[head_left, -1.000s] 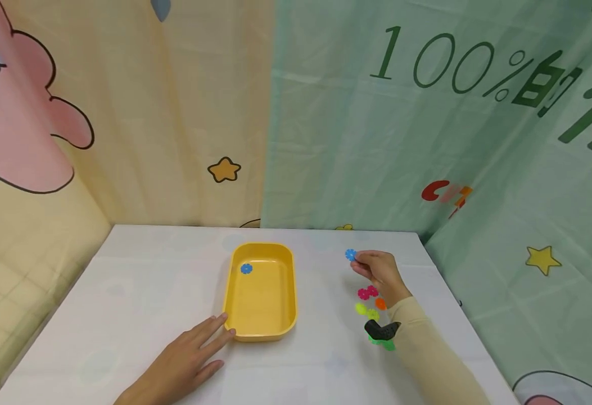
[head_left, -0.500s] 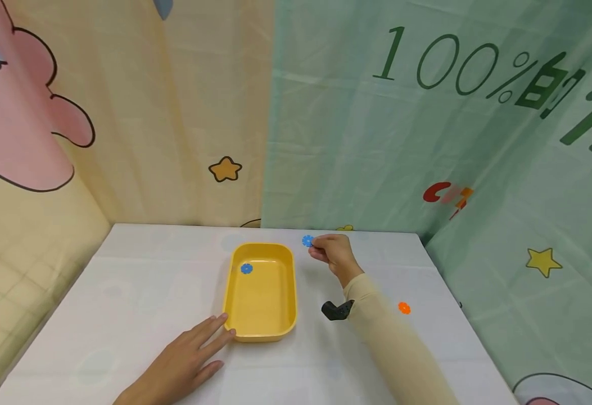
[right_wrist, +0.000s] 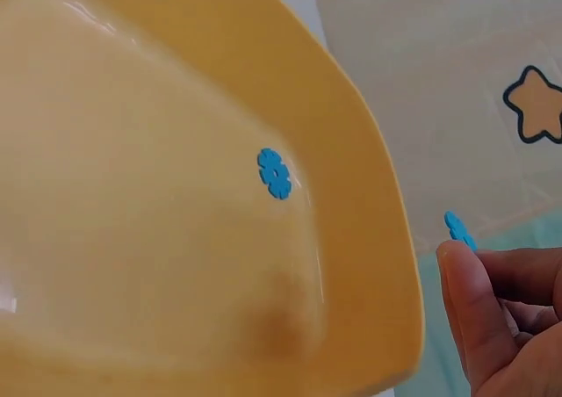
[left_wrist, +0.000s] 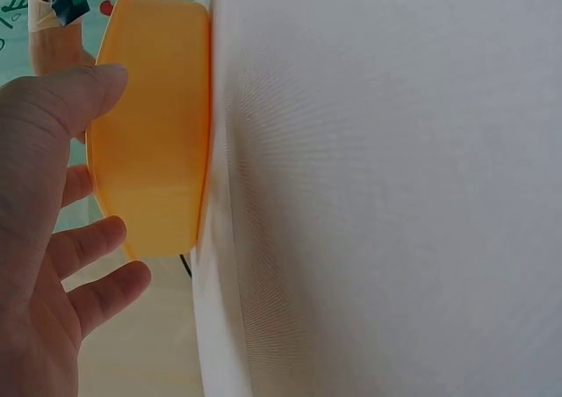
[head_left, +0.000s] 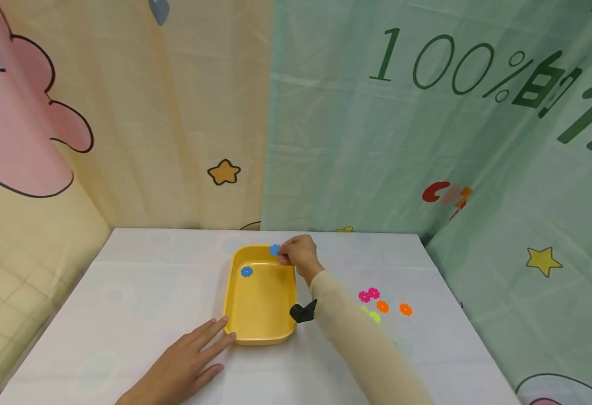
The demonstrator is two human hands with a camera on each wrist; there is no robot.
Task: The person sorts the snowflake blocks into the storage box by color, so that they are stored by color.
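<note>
Between thumb and fingers my right hand [head_left: 299, 254] pinches a blue flower-shaped disc [head_left: 275, 250], held above the far right corner of a yellow tray [head_left: 260, 337]. The right wrist view shows the pinched disc [right_wrist: 458, 228] partly covered by the thumb. Inside the tray, toward its far left, lies another blue flower-shaped disc [head_left: 247, 271]. My left hand [head_left: 186, 357] touches the tray's near left corner with outstretched fingers. In the left wrist view the thumb [left_wrist: 101, 85] lies against the tray's side [left_wrist: 158, 125].
Right of the tray, loose discs lie on the white table: pink ones [head_left: 369, 295], orange ones [head_left: 405, 309] and yellow-green ones [head_left: 374, 316]. The right sleeve [head_left: 358, 343] hides some of the table there. Printed curtains [head_left: 346, 140] stand behind the table.
My right hand has carried the blue disc leftward from the loose discs to above the tray. The discs hidden behind the arm show again in part. My left hand stays put.
</note>
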